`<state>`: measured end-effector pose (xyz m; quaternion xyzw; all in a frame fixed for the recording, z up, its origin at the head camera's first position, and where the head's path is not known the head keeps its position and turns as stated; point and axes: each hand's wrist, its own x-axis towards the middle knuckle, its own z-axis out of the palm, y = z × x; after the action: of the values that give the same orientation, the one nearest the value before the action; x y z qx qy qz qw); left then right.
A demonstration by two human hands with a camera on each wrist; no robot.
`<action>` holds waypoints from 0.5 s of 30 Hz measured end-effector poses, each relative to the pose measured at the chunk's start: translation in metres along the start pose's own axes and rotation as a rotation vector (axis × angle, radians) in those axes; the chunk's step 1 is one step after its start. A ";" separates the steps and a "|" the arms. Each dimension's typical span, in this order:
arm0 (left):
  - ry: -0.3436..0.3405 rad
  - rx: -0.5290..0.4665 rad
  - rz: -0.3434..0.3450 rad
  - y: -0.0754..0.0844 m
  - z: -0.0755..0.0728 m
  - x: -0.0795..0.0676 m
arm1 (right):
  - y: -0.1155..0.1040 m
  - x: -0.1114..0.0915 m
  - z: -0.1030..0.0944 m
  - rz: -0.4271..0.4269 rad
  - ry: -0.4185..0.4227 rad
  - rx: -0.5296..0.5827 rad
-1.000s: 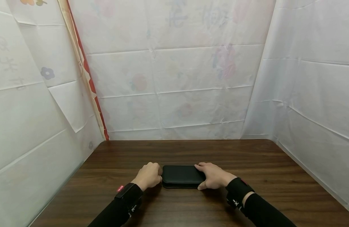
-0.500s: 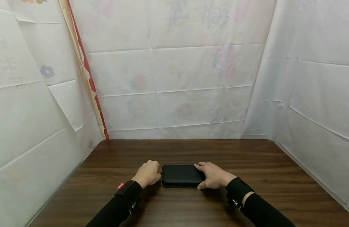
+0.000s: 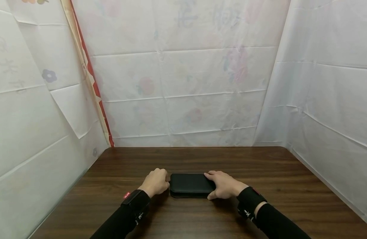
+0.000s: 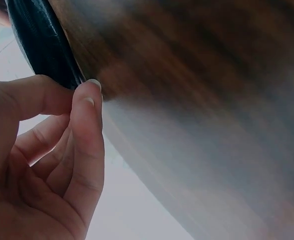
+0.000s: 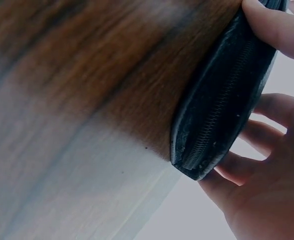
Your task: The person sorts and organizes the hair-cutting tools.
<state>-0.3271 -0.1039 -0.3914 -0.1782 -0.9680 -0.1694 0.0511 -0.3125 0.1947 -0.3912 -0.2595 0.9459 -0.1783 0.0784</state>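
Note:
A black zippered wallet point(image 3: 191, 183) lies flat on the brown wooden table, its long side facing me. Thumb and fingertips of my left hand point(image 3: 154, 183) pinch at its left end; in the left wrist view they meet at the corner of the wallet point(image 4: 46, 47), hiding what lies between them. My right hand point(image 3: 226, 186) grips the opposite end, thumb on the near edge and fingers along the far side. Closed zipper teeth point(image 5: 217, 107) run along the side of the wallet in the right wrist view.
The wooden table point(image 3: 183, 157) reaches back to a white patterned sheet point(image 3: 183, 76) hung behind it. Similar white sheets stand at the left point(image 3: 31, 132) and right point(image 3: 329, 109). Black bands are strapped around both wrists.
My left hand has shifted very slightly left and away from me, with the wallet's left end following a little. My right hand keeps its grip in nearly the same place.

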 end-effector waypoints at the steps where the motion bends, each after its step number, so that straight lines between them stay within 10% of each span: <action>1: -0.001 -0.001 0.000 0.000 0.000 0.000 | 0.000 0.000 0.000 0.000 0.000 0.000; 15: -0.029 0.002 -0.021 -0.002 0.001 0.010 | 0.002 0.001 0.001 0.001 -0.006 -0.008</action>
<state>-0.3368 -0.1021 -0.3912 -0.1703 -0.9706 -0.1666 0.0355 -0.3144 0.1952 -0.3925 -0.2598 0.9466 -0.1734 0.0805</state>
